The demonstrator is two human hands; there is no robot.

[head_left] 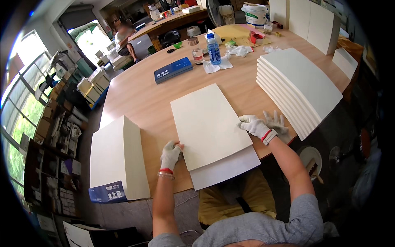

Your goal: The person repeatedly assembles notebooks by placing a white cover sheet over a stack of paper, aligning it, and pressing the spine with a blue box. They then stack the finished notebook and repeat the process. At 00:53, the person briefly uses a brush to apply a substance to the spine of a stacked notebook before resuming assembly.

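Left hand is partly curled at the left edge of the board, mid-frame; right hand has bent fingers at its right edge. Whether either grips cannot be told. A white sheet juts from beneath, lower centre. A glove lies just beside the right hand. Left stack, lower left, and right stack, upper right, hem the desk. Upper centre: blue box, bottle, tissues.

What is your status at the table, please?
Left hand at left edge of cream board; right hand at right edge. White sheet underneath, jutting out nearside. Left stack and right stack flank the board, apart from it.
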